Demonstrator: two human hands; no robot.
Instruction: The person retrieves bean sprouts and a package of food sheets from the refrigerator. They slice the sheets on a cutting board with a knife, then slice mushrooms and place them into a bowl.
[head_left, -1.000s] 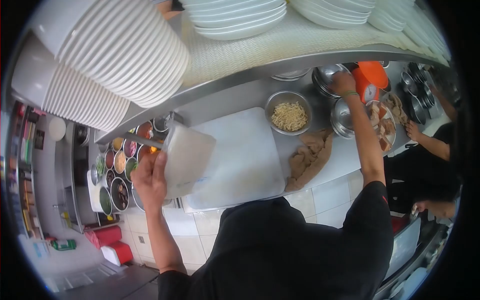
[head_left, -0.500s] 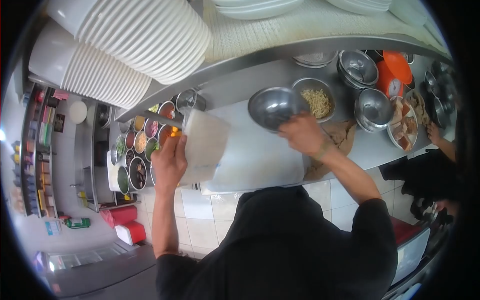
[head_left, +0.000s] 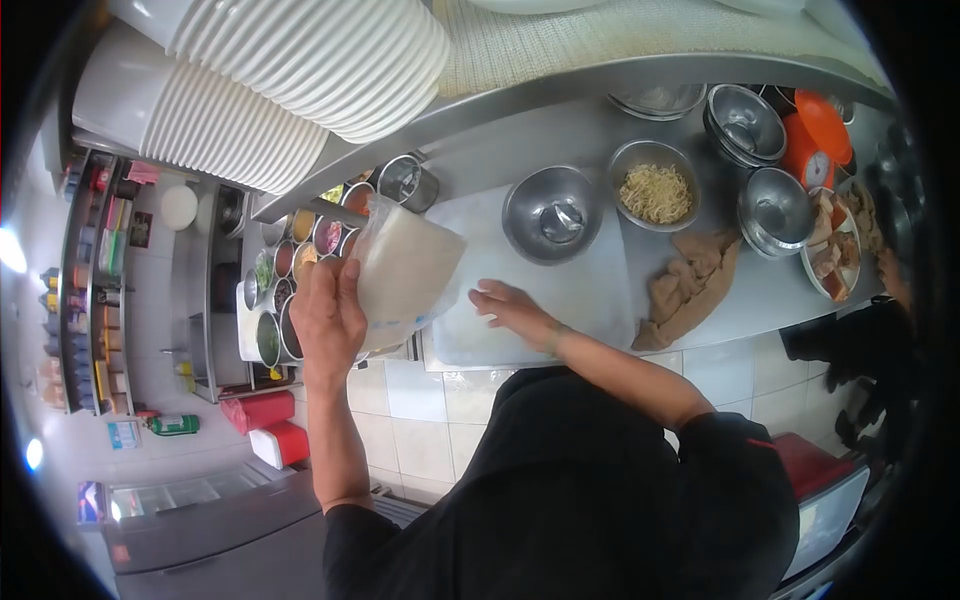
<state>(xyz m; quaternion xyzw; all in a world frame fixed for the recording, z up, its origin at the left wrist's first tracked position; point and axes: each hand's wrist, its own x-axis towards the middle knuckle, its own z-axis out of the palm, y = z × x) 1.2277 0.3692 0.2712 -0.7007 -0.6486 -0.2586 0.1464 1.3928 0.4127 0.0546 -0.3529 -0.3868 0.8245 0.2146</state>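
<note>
On my feed the left hand (head_left: 333,310) grips a clear bag (head_left: 410,265) at the left end of the white board (head_left: 585,315), thumb and fingers pressed onto it. The right hand (head_left: 515,310) hovers over the board, fingers loosely parted, holding nothing. I see a steel bowl (head_left: 525,225) at the board's far side, a brown cloth (head_left: 690,290) by its right edge.

Stacked white bowls (head_left: 320,62), orange dial scale (head_left: 802,146), green canister (head_left: 173,425)
</note>
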